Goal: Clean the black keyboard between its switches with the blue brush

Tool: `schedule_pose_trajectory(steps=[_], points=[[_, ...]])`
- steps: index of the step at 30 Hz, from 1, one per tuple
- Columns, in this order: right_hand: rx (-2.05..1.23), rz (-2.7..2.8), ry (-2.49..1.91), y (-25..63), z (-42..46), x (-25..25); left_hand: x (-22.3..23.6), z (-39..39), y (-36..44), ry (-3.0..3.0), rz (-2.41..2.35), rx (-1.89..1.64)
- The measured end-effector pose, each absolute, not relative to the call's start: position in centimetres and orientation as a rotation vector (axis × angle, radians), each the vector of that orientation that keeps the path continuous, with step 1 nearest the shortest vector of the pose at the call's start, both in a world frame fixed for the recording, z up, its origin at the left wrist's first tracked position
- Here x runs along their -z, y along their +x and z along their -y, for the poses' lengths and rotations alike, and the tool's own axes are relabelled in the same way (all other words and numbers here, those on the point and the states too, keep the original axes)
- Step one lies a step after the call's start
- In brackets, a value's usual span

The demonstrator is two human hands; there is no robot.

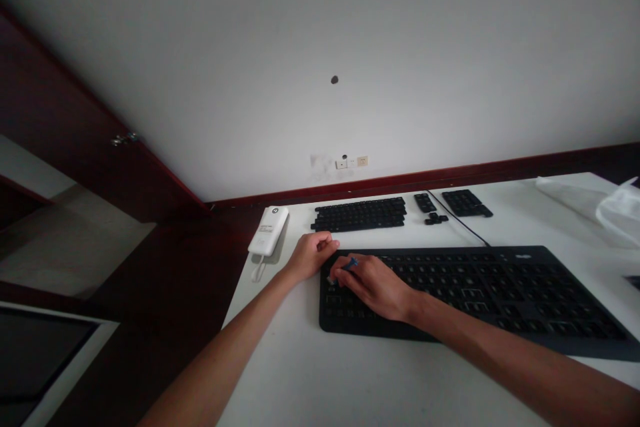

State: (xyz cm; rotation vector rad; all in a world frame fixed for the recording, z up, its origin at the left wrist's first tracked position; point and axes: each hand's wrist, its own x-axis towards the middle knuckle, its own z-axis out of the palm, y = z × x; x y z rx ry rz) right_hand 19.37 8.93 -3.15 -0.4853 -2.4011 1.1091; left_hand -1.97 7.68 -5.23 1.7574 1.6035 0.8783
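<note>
A black keyboard (493, 260) lies on the white table with its keycaps off, so the bare key sockets show. My right hand (377, 285) is over its left end, fingers pinched round a slim blue-handled tool (351, 265). The tool's lower end points down among the sockets; its exact kind is too small to make out. Beside the keyboard's upper left corner rests my left hand (311, 256), loosely curled, with nothing visible in it. Behind the keyboard, removed black keycaps (361, 213) lie in a block of rows.
More keycaps lie in a number-pad block (465, 203) and smaller groups (425, 203) at the back. A cable (463, 221) runs between them. A white power bank (270, 231) stands at the table's left edge, a white bag (600, 207) at the right.
</note>
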Motion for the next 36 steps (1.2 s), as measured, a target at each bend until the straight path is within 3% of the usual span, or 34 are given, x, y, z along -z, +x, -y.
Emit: schedule_pose_trajectory(steps=[36], points=[[-1.097, 2.404, -0.544, 19.24, -8.84, 3.21, 5.32, -7.74, -2.0, 1.759, -1.591, -0.886]])
